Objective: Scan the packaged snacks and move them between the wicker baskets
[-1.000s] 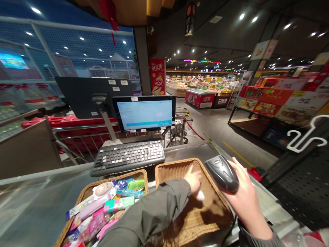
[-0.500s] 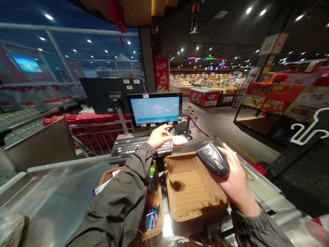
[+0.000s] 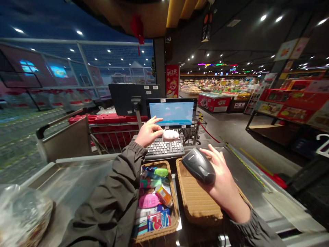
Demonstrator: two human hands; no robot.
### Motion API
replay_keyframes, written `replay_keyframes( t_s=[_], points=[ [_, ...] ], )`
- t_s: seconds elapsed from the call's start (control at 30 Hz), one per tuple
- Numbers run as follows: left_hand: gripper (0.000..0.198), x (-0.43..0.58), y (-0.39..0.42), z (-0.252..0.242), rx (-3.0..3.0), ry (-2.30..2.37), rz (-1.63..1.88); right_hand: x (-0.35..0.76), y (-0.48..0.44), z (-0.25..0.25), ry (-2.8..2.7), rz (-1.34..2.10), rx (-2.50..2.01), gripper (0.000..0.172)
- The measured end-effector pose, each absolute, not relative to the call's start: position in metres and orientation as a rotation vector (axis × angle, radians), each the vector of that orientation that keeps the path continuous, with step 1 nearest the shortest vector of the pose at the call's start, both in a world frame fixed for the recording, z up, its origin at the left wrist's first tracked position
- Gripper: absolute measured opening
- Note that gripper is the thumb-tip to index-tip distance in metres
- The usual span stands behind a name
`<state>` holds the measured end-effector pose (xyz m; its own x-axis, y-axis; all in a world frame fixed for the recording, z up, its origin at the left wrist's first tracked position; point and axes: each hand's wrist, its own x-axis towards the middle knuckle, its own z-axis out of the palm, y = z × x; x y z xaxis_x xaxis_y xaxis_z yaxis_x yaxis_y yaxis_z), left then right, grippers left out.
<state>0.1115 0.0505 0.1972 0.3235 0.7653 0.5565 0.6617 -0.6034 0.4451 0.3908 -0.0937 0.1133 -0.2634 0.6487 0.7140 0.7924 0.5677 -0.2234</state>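
Observation:
My left hand (image 3: 150,132) grips a white, oval, rounded item (image 3: 171,135) at its left end, over the keyboard (image 3: 164,147) and in front of the lit screen (image 3: 171,113). The item's exact kind is not clear. In my right hand (image 3: 222,181) is a black barcode scanner (image 3: 199,166), its head pointing up and left. Below the scanner stands a wicker basket (image 3: 196,199) with its woven bottom showing. To its left, a second wicker basket (image 3: 176,214) contains several small packaged goods, among them a pink pack (image 3: 149,201) and an orange-labelled bottle (image 3: 163,195).
A clear plastic bag (image 3: 23,212) lies at the left on the metal counter (image 3: 84,185). Behind the keyboard stand a second monitor (image 3: 125,99), seen from behind, and a shopping cart (image 3: 202,125). A shelf of red boxes (image 3: 288,103) is at the right.
The view has turned left, revealing more of the filled basket. My left hand has carried the white item left over the keyboard. The scanner has shifted left above the right basket.

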Motion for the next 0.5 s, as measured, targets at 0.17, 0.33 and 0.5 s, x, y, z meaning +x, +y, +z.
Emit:
replay_keyframes(
  t_s=[0.17, 0.33, 0.5],
  points=[
    [0.019, 0.095, 0.038, 0.197, 2.451, 1.417, 1.121, 0.374, -0.099, 0.116, -2.007, -0.202, -1.124, 0.039],
    [0.018, 0.087, 0.023, 0.197, 2.466, 1.499, 1.090, 0.360, -0.105, 0.114, -2.033, -0.173, -1.131, 0.044],
    [0.017, 0.076, 0.017, 0.194, 2.436, 1.495, 1.074, 0.349, -0.112, 0.113, -2.037, -0.160, -1.135, 0.042]
  ],
)
